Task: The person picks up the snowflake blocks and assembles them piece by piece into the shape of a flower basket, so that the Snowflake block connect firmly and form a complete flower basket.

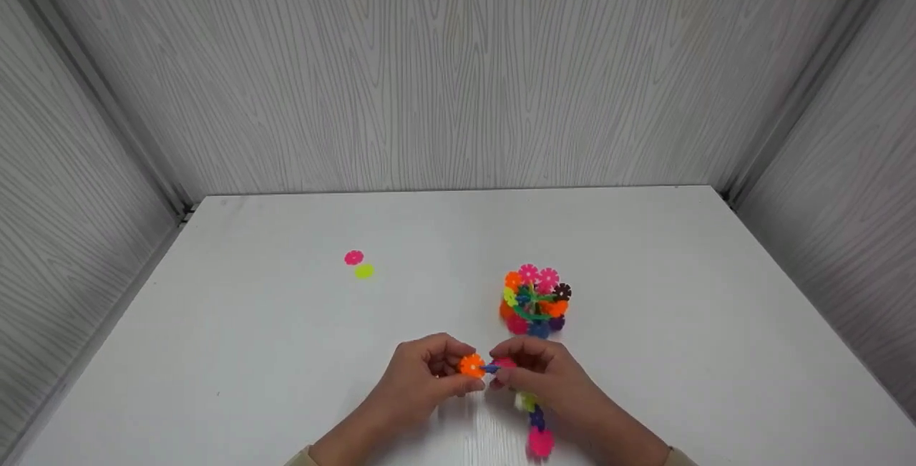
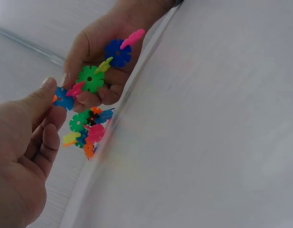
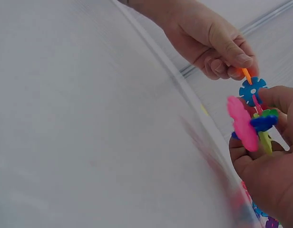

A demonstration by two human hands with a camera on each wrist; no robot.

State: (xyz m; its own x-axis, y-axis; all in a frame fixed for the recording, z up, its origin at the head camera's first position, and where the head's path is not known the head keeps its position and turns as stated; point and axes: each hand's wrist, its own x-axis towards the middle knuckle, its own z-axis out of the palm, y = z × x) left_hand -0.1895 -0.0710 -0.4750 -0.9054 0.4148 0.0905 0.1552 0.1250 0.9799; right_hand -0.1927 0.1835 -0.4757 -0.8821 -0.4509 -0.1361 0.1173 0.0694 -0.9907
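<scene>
Between thumb and fingers, my left hand (image 1: 422, 378) pinches an orange notched flower disc (image 1: 472, 366). This disc meets a blue disc (image 3: 245, 91) edge to edge, at an angle. My right hand (image 1: 549, 377) holds the chain that the blue disc belongs to. In the left wrist view, the chain runs through a pink disc, a green disc (image 2: 85, 84), a yellow disc (image 2: 105, 64) and a dark blue disc (image 2: 113, 58) to a pink end disc (image 2: 133, 39). The right fingers partly cover the chain.
Just beyond the right hand stands a round cluster of joined, many-coloured flower discs (image 1: 533, 316). A loose pink disc (image 1: 353, 258) and a yellow-green disc (image 1: 364, 270) lie farther left on the white table (image 1: 250, 323). Wood-grain panels (image 1: 458, 72) enclose the back and sides.
</scene>
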